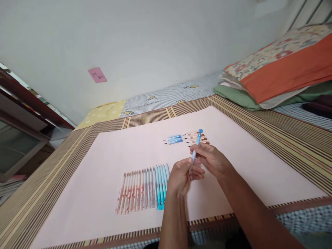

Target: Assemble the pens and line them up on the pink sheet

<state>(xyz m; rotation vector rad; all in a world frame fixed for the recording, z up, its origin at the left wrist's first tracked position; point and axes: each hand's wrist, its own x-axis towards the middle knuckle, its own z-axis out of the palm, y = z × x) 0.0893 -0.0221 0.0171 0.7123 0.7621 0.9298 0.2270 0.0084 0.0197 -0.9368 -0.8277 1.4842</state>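
A light-blue pen [196, 146] with a square blue top slants upward between my two hands, above a pale pink sheet [85, 180]. Its lower end is pinched by my left hand [181, 175], whose other fingers are partly curled beneath. My right hand [212, 159] grips the barrel higher up with thumb and fingers. Left of my left hand lies a row of pens: several pale ones with reddish marks [129, 192], several greyish clear ones [148, 189] and several turquoise ones [161, 186]. Beyond the hands are short blue pens [174, 140] and brown-ended ones [194, 138], partly covered by the held pen and right hand.
The sheet rests on a striped mat [275, 138]. Folded bedding with an orange band [290, 77] is piled at the back right. A pink note [97, 75] is stuck on the wall [155, 41]. At far left stands a dark-framed cabinet [18, 135].
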